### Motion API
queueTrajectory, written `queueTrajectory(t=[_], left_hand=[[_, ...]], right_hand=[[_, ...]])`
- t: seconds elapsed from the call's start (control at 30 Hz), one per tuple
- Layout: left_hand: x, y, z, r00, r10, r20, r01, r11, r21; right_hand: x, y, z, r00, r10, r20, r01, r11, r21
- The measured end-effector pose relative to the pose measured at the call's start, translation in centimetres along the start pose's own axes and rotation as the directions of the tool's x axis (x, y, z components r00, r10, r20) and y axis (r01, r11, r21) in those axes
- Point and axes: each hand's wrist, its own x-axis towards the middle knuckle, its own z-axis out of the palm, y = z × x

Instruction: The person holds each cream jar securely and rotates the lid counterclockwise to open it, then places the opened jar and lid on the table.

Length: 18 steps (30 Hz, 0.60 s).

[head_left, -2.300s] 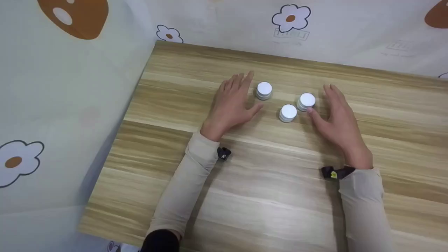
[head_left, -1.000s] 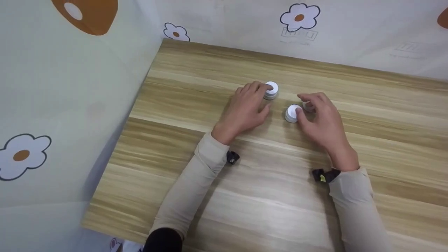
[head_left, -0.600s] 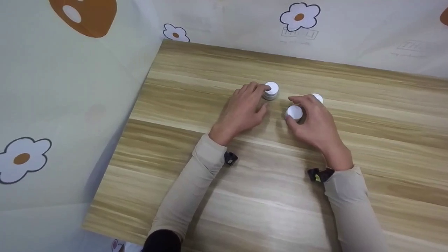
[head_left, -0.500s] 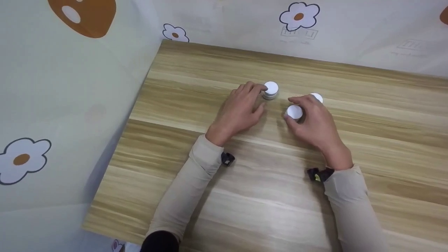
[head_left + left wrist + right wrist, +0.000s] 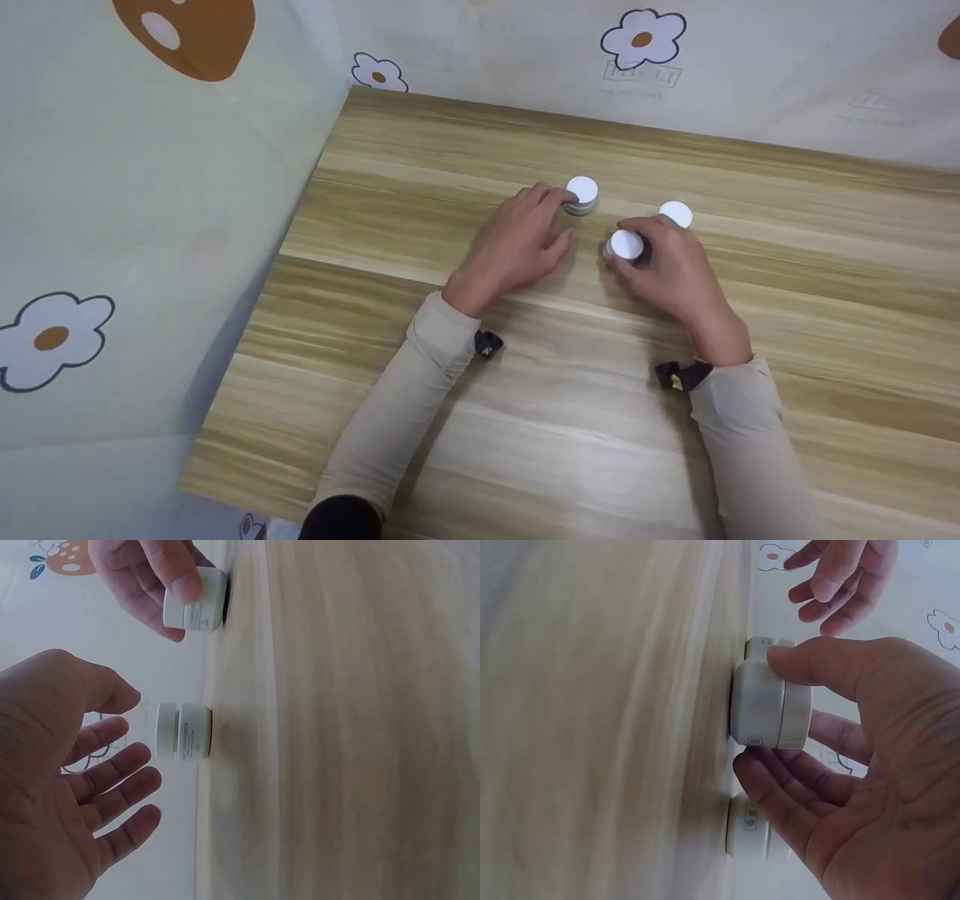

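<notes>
Three small white jars with lids stand on the wooden table. My right hand point(image 5: 671, 262) grips the front jar point(image 5: 625, 245) between thumb and fingers. In the right wrist view the thumb presses near the lid seam of that jar point(image 5: 761, 705), with fingertips at its underside edge. The right jar point(image 5: 677, 214) stands just behind this hand, partly hidden by it. My left hand point(image 5: 514, 244) is beside the left jar point(image 5: 582, 193), its index finger overlapping the lid in the head view. The left wrist view shows that hand point(image 5: 82, 772) with fingers loosely spread, apart from the jar point(image 5: 184, 731).
The wood-grain table point(image 5: 525, 420) meets a pale wall cloth point(image 5: 495, 52) with printed flowers at the back and left. Its left edge runs down beside my left arm. Dark wrist cameras point(image 5: 489, 344) sit at both cuffs.
My right hand has moved left from beside the right jar and now grips the front jar, which has shifted slightly left. My left hand has come closer to the left jar.
</notes>
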Motion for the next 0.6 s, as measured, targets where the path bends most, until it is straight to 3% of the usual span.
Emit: queueTrajectory(t=[0.6], left_hand=[[-0.09,0.85,0.72,0.993,0.083,0.082,-0.085,0.996,0.023]], right_hand=[[0.29,-0.78,0.87,0.998,0.057,0.025,-0.061,0.982,0.181]])
